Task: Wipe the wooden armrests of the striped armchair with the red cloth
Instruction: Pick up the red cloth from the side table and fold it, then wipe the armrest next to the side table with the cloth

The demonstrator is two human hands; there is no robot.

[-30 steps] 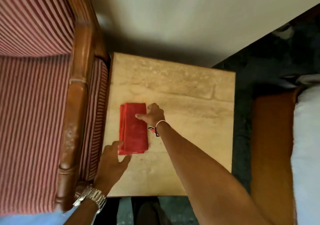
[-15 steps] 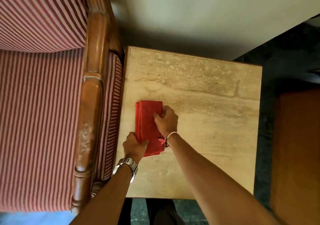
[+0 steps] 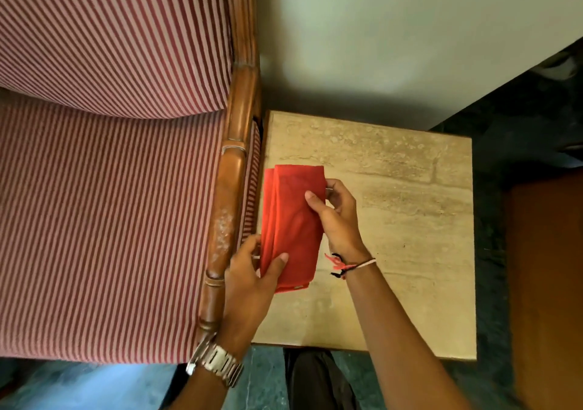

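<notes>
With both hands pinching the folded red cloth [image 3: 291, 223] at frame centre — left hand [image 3: 252, 270] low, right hand [image 3: 337, 217] high — we should keep it folded and carry it left onto the wooden armrest [image 3: 225, 220].

Below me stands a square side table [image 3: 394, 252] with a pale, veined stone top, pushed against a plain pale wall [image 3: 394, 31] that casts a soft shadow along its far edge. The floor [image 3: 520, 119] is dark green and mottled, perhaps stone. To my right runs a broad brown surface [image 3: 545, 283], too cropped to tell what furniture it is. Soft light falls on the wall in a faint bright patch, and the floor at lower left catches a bluish sheen.
</notes>
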